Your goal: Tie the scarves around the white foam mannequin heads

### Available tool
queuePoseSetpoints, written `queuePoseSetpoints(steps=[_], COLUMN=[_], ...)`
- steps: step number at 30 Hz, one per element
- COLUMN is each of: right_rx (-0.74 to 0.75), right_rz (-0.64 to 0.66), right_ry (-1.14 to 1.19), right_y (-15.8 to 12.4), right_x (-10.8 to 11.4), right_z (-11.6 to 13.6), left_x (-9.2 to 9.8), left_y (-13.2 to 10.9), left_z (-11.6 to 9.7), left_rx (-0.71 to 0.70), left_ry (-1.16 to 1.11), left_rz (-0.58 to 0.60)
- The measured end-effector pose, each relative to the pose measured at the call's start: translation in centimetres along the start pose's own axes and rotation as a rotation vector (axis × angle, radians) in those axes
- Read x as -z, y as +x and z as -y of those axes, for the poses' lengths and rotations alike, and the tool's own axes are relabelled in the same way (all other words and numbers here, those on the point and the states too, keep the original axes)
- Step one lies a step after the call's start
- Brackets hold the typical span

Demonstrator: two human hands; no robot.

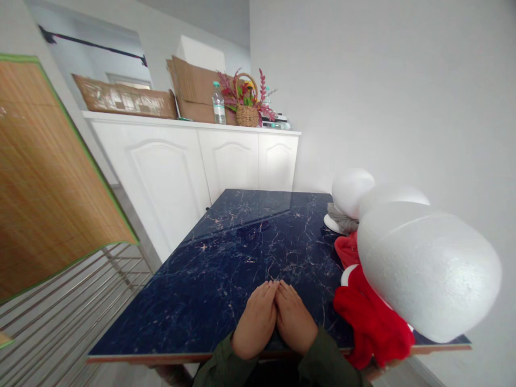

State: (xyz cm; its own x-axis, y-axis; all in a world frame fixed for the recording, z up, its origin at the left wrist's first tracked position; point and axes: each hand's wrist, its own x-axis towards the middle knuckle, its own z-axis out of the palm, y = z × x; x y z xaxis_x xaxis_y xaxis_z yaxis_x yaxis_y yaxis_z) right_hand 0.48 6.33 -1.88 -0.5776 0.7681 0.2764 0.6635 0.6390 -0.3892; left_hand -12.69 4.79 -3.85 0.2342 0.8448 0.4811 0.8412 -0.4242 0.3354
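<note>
My left hand [255,321] and my right hand [295,318] lie palm down near the front edge of the dark blue marbled table [226,290]. Their fingers point forward, stretched out, and the two hands touch along their inner sides at the fingertips. Neither hand shows anything held. To the right of my right hand lies a bright red cloth [373,317], draped at the base of a large white foam head form [427,269] and hanging over the table's edge. Behind it are a second red cloth [346,250], a grey cloth [344,217] and another white foam form [352,191].
A white cabinet [165,183] stands beyond the table, carrying cardboard boxes [193,88], a water bottle [218,105] and a flower basket [247,115]. On the left is a metal-rod bed frame [92,290] with a raised bamboo mat [52,177]. A white wall [387,86] borders the right.
</note>
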Motion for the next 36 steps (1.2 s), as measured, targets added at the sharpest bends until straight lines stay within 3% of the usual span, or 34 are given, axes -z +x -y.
queuePoseSetpoints(steps=[36], right_rx=[-0.024], right_rz=[0.026], right_ry=[0.008], right_y=[0.02], right_x=[0.09], right_z=[0.16], left_x=[0.06], left_y=[-0.09], left_z=[0.05], left_rx=[-0.028], left_ry=[0.079], left_rz=[0.015])
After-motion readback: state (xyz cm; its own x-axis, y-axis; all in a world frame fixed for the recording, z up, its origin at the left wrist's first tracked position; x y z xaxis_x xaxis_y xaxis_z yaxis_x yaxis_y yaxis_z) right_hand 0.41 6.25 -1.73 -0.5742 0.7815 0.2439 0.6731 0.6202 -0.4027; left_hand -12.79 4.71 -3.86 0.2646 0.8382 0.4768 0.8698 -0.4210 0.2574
